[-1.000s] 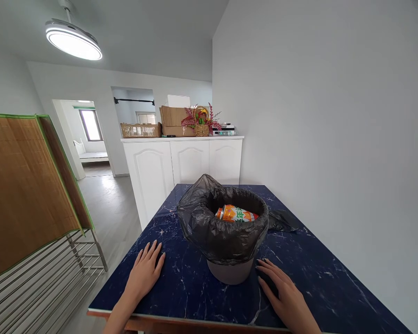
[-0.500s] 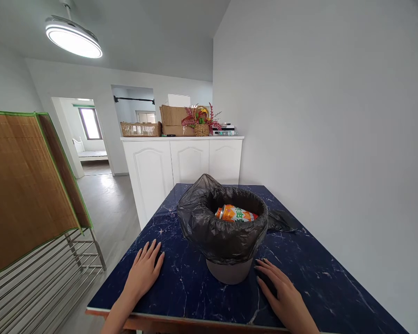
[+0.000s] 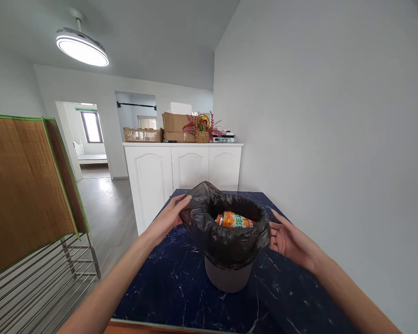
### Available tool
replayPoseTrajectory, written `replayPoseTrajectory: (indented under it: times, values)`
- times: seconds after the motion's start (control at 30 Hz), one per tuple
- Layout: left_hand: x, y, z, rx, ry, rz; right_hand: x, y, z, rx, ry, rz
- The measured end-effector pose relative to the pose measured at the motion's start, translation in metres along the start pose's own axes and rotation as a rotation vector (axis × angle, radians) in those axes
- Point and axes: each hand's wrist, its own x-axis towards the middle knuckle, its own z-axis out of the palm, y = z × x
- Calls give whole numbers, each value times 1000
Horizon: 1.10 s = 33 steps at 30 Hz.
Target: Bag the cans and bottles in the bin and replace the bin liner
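Observation:
A grey trash can (image 3: 228, 278) stands upright on the dark blue marbled table. A black plastic bag (image 3: 226, 241) lines it and folds down over its rim, puffing out on the left. Inside lie orange drink cans (image 3: 236, 220) with white and green print. My left hand (image 3: 167, 220) is at the left side of the bag, thumb apart and reaching over the plastic, some fingertips hidden behind it. On the other side, my right hand (image 3: 287, 239) is open, thumb raised, its fingertips close against the bag; whether they touch it I cannot tell.
The table (image 3: 181, 297) runs along a white wall on the right. Behind it stands a white cabinet (image 3: 149, 171) with cardboard boxes (image 3: 142, 135) and a flower basket (image 3: 202, 136). To the left is a metal rack (image 3: 80, 264) draped with a bamboo mat (image 3: 17, 185).
Both hands have lifted off the tabletop and moved forward to either side of the bagged can. The view has tilted slightly upward. The can stays in its place.

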Motion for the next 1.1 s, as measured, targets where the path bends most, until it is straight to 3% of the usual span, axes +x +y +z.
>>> replayPoseTrajectory:
  times: [0.1,0.23,0.53,0.9,1.1]
  values:
    - [6,24,14,-99,-35,-62,-2,-23,5,16,-7,10]
    - [21,44,30,-261,-12,-4,2,-49,6,56,22,-44]
    - [70,67,61,-391,116,123,53,-90,16,159,38,-170]
    - [81,118,58,-468,202,316,74,-147,32,293,83,-331]
    - [84,134,53,-519,240,391,87,-172,37,370,108,-442]
